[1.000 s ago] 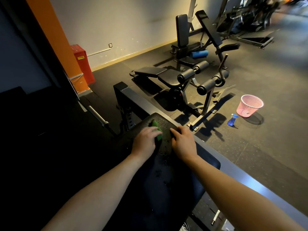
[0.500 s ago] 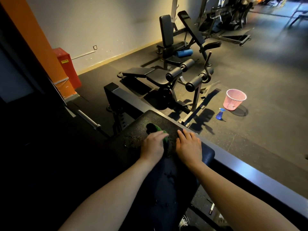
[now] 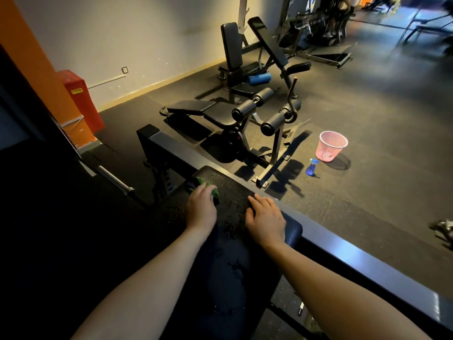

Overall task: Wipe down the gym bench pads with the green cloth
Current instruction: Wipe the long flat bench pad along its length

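Over the last second the left hand (image 3: 201,207) had slid away from the right hand (image 3: 266,218), carrying the green cloth (image 3: 202,181) toward the far left corner of the bench pad (image 3: 232,185). Its fingers were bent over the bunched cloth, pressing it down. The right hand lay flat and empty on the pad's right edge (bracing, I'd judge). The droplets (image 3: 230,225) nearer the wrists looked unwiped, so this pad probably needed more passes.

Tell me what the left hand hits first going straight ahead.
The green cloth lies under the left hand; beyond it bare bench pad, then probably the steel frame rail, though depth is unclear.
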